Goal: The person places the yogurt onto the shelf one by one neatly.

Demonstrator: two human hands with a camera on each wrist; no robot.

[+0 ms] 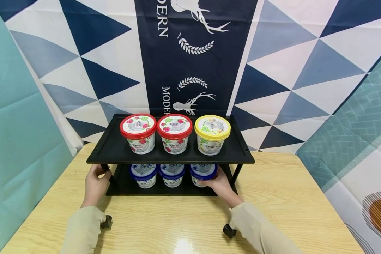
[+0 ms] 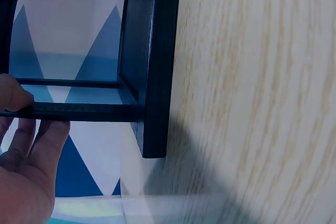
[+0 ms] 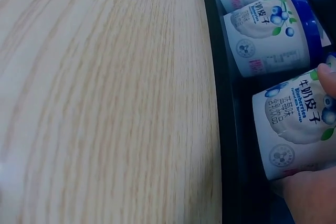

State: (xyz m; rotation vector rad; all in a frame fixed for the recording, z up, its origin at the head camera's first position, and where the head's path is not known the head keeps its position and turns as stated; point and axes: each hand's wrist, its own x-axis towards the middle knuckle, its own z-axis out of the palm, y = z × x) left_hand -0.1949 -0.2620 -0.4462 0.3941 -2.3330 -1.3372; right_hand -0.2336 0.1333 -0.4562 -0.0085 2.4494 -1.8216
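Observation:
A black two-tier rack [image 1: 170,158] stands on the wooden table. My left hand [image 1: 96,181] grips its front left post, thumb on one side and fingers on the other, as the left wrist view also shows. On the lower tier my right hand [image 1: 221,181] holds the rightmost blue-lidded blueberry tub [image 3: 299,124], fingers around its side. Two more blue-lidded tubs, a middle one [image 1: 172,175] and a left one [image 1: 144,175], stand beside it. Up on the top tier are two red-lidded tubs [image 1: 138,134] and one yellow-lidded tub [image 1: 212,134].
The light wooden table [image 1: 165,225] extends in front of the rack and to both sides. Behind it hangs a patterned cloth [image 1: 190,63] with triangles and deer heads. The upper tier overhangs the lower tubs. A teal cloth [image 1: 16,134] borders the left side.

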